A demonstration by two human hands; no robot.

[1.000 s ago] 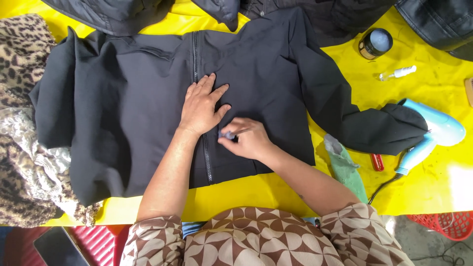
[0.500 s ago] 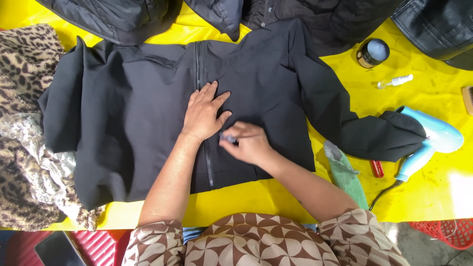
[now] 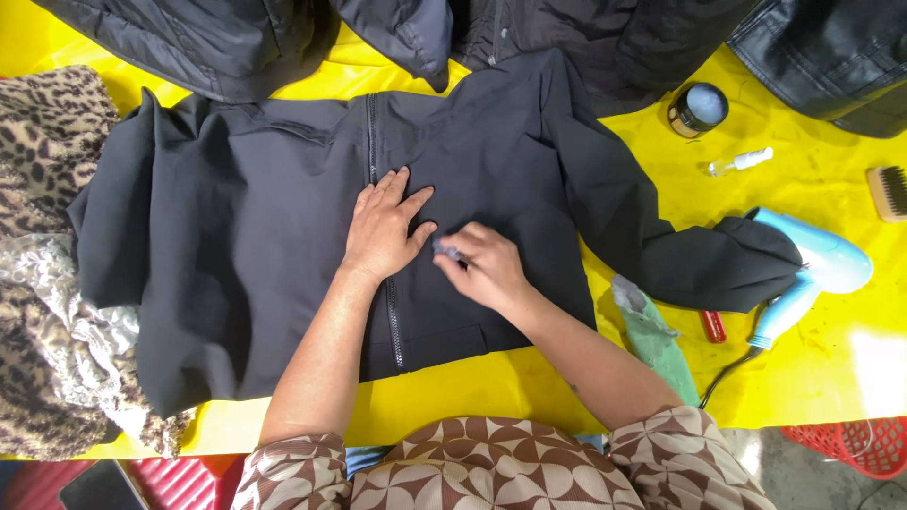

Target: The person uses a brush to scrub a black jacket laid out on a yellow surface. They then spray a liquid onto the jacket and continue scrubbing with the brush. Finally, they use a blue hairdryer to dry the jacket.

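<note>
- Jacket [image 3: 246,246], dark with a front zip [image 3: 392,321], lies spread flat on the yellow table [image 3: 529,387].
- Left hand [image 3: 383,227] rests palm down on the jacket beside the zip, fingers spread, holding nothing.
- Right hand [image 3: 487,269] sits just right of it, fingers pinched narrowly on a small grey thing [image 3: 446,251] pressed to the fabric.
- Blue hairdryer [image 3: 808,269], green cloth [image 3: 657,335], round tin [image 3: 699,107] and brush [image 3: 888,192] lie to the right.
- Leopard-print cloth [image 3: 42,161] lies at the left.

Garment-care workshop, jackets [image 3: 283,246], brush [image 3: 888,193], hairdryer [image 3: 811,269]
</note>
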